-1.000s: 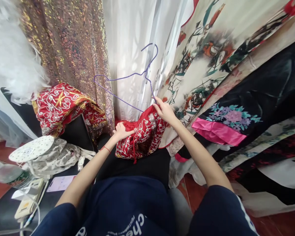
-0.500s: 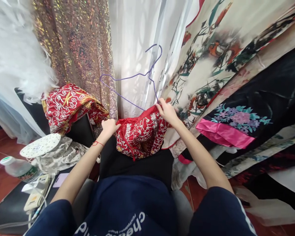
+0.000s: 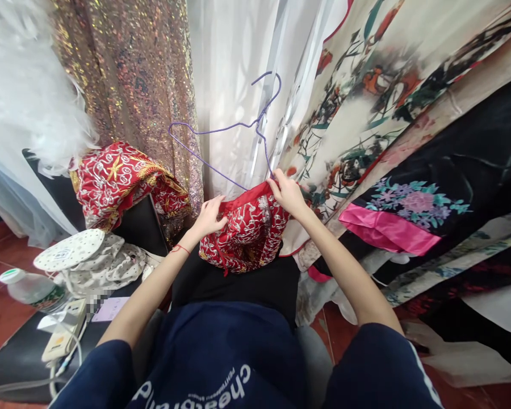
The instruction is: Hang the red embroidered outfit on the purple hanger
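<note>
Right hand: thumb and fingers clamped on the upper edge of the red embroidered garment, beside the lower end of the purple hanger. Left hand: laid on the same edge's other end; whether a pinch is made cannot be told. Garment held up in front of the torso. Leftward, a second red piece is draped over a black chair; spotted bag and bottle nearer. Rightward, a black garment with pink hem is hung.
</note>
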`<control>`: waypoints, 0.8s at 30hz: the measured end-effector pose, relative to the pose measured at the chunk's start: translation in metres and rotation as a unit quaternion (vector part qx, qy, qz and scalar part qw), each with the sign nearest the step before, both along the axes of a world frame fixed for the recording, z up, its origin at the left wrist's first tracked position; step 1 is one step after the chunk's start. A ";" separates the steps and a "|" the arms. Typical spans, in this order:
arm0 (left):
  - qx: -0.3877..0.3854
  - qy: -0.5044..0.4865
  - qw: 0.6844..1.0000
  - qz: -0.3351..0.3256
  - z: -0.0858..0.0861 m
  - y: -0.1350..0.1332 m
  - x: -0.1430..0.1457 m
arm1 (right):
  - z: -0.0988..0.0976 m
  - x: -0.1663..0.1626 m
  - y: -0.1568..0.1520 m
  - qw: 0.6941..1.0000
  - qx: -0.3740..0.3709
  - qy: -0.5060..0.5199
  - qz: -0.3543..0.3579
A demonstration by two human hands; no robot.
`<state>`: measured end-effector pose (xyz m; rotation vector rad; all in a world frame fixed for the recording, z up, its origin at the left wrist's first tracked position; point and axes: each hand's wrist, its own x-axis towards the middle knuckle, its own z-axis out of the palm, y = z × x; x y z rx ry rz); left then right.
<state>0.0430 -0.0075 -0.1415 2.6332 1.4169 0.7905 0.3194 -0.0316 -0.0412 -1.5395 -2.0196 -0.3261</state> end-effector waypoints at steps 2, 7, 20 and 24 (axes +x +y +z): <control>0.012 -0.022 0.998 -0.055 -0.002 0.005 0.004 | 0.001 0.003 -0.001 1.000 0.000 0.003 0.003; 0.054 0.002 0.998 -0.018 0.009 0.005 0.006 | 0.003 0.010 -0.005 1.000 -0.003 0.003 0.006; -0.079 -0.021 0.989 -0.124 0.063 -0.074 0.011 | 0.000 0.010 -0.003 1.000 0.005 0.001 -0.008; 0.017 -0.025 0.994 0.102 0.044 -0.060 0.006 | -0.001 0.012 -0.002 1.000 0.004 0.000 0.008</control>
